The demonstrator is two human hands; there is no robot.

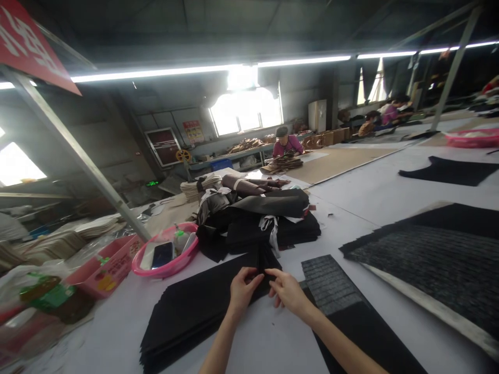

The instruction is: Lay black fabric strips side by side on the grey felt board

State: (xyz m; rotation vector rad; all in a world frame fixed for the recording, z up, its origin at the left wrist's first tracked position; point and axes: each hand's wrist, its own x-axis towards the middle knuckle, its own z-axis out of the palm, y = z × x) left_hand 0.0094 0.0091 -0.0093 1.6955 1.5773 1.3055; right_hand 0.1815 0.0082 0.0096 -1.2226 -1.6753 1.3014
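Note:
My left hand pinches the near end of a stack of black fabric strips that lies on the white table. My right hand is beside it, fingers curled on the same end of the stack. Just beyond my hands lies a heap of black and brown fabric bundles, some tied with white strips. A grey textured panel lies to the right of my right hand, on top of a black sheet.
A pink basin holding a phone and bottles stands at the left, next to a pink basket. A large dark textured sheet lies at the right. A slanted metal post rises at the left. A person works at a far table.

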